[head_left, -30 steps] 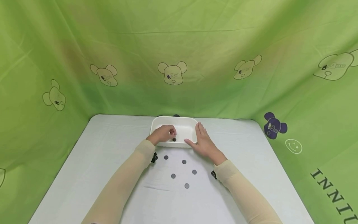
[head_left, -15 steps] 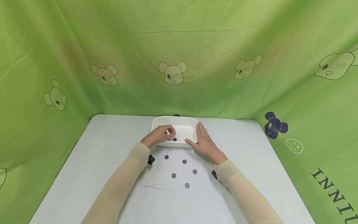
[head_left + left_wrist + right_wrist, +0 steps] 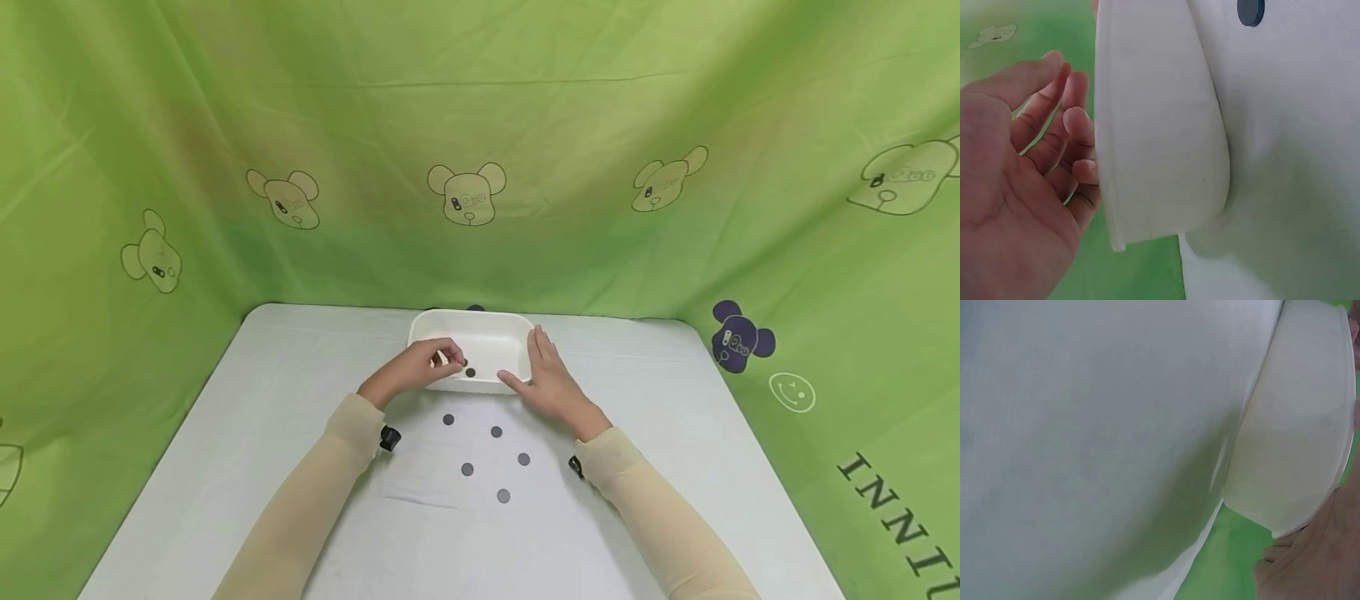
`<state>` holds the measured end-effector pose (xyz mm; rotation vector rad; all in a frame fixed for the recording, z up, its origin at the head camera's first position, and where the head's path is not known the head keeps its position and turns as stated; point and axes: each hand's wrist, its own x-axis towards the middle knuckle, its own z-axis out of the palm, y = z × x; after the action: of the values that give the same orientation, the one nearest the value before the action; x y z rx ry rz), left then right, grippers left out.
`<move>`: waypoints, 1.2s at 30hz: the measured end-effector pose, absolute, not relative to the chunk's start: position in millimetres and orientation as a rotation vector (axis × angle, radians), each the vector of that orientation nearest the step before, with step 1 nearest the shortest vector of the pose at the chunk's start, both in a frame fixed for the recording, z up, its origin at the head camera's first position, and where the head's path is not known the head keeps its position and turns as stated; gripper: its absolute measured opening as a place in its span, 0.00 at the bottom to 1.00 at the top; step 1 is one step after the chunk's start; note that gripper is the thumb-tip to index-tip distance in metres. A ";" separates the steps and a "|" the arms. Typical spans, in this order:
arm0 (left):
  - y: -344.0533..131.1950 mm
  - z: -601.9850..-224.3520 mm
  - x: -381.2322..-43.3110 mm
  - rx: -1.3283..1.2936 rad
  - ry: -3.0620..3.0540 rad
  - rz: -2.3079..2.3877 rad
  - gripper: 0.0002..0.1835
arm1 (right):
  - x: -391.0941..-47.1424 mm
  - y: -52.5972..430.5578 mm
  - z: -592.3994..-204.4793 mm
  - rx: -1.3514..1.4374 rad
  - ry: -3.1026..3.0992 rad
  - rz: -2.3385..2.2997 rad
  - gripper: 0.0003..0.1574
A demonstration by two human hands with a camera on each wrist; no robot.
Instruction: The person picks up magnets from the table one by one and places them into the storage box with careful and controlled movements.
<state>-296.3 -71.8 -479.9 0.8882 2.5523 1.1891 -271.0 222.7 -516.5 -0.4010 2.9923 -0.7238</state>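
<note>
From here, I would hold the white, rectangular, plastic-looking tray (image 3: 480,387) steady with the right hand (image 3: 555,387), whose straight fingers and thumb rest on its 3-o'clock end. I judge that the left hand (image 3: 420,365) should move low and gently, as small pieces may slip. Its fingers are curved, thumb and index nearly meeting; I cannot tell if they pinch the small, dark, round disc (image 3: 464,362) at their 3 o'clock. A second dark disc (image 3: 470,372) lies in the tray at their 4 o'clock; five grey discs (image 3: 497,432) lie on the white worktop (image 3: 615,367), toward 6 o'clock
</note>
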 end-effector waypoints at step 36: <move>-105.4 -512.8 -245.2 0.832 2.520 1.211 0.02 | -271.4 223.0 -516.7 -0.409 2.985 -0.717 0.74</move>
<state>-245.2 -105.4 -512.8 0.8322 2.5197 1.2112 -271.4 223.0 -516.7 -0.4093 2.9847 -0.7168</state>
